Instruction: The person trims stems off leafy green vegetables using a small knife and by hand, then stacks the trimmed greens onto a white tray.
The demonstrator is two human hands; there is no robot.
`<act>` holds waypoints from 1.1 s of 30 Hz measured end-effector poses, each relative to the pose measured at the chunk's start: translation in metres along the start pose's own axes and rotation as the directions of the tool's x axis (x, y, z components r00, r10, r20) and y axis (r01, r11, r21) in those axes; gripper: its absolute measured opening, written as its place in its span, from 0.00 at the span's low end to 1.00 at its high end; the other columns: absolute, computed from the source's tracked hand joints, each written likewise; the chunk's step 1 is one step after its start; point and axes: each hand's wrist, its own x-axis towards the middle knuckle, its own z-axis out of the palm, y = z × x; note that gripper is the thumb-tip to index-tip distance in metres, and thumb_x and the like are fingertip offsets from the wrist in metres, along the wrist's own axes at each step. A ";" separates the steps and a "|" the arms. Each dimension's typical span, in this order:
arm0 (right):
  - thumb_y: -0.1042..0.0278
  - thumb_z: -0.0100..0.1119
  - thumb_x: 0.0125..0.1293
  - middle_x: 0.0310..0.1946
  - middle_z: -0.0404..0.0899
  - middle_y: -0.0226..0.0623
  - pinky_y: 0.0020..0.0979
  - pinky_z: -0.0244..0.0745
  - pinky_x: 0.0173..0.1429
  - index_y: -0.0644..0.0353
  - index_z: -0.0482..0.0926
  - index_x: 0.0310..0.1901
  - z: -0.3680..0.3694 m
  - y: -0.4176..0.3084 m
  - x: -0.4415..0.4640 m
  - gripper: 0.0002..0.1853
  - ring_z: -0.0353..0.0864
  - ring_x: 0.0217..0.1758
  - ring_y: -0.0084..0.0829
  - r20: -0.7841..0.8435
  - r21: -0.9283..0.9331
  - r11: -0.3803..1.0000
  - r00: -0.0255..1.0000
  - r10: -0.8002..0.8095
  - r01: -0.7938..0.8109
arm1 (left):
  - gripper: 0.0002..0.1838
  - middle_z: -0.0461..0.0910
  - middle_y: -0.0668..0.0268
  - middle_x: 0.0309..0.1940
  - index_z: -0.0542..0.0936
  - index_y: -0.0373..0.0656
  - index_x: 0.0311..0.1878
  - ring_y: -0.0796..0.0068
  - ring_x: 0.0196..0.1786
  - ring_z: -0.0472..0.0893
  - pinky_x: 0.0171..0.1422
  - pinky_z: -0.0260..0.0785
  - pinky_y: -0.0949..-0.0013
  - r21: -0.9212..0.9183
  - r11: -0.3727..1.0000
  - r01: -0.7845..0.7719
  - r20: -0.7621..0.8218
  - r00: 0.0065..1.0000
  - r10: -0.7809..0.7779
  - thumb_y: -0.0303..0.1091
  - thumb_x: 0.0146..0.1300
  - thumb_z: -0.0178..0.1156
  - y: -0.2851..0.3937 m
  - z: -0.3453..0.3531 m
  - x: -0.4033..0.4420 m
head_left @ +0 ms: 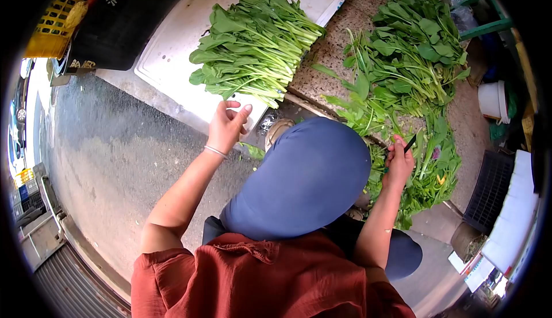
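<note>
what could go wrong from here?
- The right hand holds what looks like a knife near the bent knee; a careless swing might nick it.
- Stems of the stacked greens reach the edge of the white board, so a knock there could tip some off.
- Loose leaves lie on the ground near a shoe, a possible slip hazard.

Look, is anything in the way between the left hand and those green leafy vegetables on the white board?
Nothing visible: the bare left hand is near the long-stemmed green leafy vegetables, with only the flat white board showing between them.
</note>
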 end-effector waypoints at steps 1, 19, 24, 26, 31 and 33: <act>0.69 0.51 0.62 0.20 0.72 0.23 0.15 0.48 0.17 0.61 0.77 0.43 0.002 0.001 -0.001 0.10 0.59 0.15 0.10 0.004 -0.005 1.000 1.000 0.002 -0.002 | 0.25 0.76 0.59 0.26 0.66 0.33 0.45 0.76 0.24 0.77 0.18 0.65 0.80 -0.209 0.949 0.236 0.129 0.969 -0.212 0.46 0.58 0.58 0.003 -0.005 0.004; 0.70 0.51 0.61 0.21 0.73 0.27 0.17 0.51 0.19 0.64 0.77 0.41 -0.038 -0.013 0.024 0.10 0.59 0.16 0.13 -0.127 0.147 0.989 0.991 0.030 -0.011 | 0.22 0.75 0.50 0.39 0.68 0.36 0.52 0.61 0.38 0.79 0.43 0.77 0.65 -0.386 0.857 0.342 0.248 0.933 -0.260 0.44 0.62 0.53 0.040 0.000 0.112; 0.68 0.54 0.59 0.25 0.77 0.31 0.18 0.54 0.17 0.62 0.76 0.44 -0.059 -0.012 0.072 0.12 0.66 0.18 0.15 -0.110 0.145 0.986 0.989 0.100 -0.084 | 0.32 0.53 0.38 0.60 0.53 0.28 0.60 0.45 0.57 0.66 0.56 0.71 0.57 -0.630 0.595 0.499 0.357 0.867 -0.349 0.38 0.61 0.53 0.052 -0.013 0.063; 0.67 0.55 0.59 0.25 0.77 0.31 0.18 0.55 0.17 0.63 0.75 0.44 -0.051 -0.018 0.092 0.13 0.68 0.18 0.17 -0.115 0.171 0.982 0.988 0.104 -0.083 | 0.35 0.54 0.37 0.58 0.47 0.21 0.59 0.42 0.58 0.63 0.61 0.64 0.54 -0.674 0.488 0.555 0.363 0.824 -0.435 0.35 0.60 0.53 0.085 -0.009 0.022; 0.63 0.57 0.59 0.25 0.79 0.35 0.20 0.56 0.17 0.65 0.74 0.42 -0.010 -0.026 0.154 0.15 0.74 0.20 0.20 -0.076 0.303 0.945 0.986 0.151 -0.121 | 0.30 0.49 0.36 0.63 0.47 0.22 0.62 0.50 0.67 0.52 0.71 0.48 0.56 -0.708 0.663 0.243 0.552 0.777 0.305 0.38 0.66 0.40 0.240 0.047 -0.098; 0.61 0.59 0.59 0.24 0.79 0.36 0.21 0.56 0.17 0.65 0.73 0.38 0.006 -0.030 0.171 0.14 0.76 0.20 0.22 -0.088 0.427 0.888 0.969 0.231 -0.173 | 0.31 0.37 0.43 0.67 0.39 0.29 0.66 0.54 0.71 0.41 0.72 0.42 0.57 -0.690 0.681 0.247 0.643 0.641 0.419 0.36 0.67 0.38 0.278 0.076 -0.122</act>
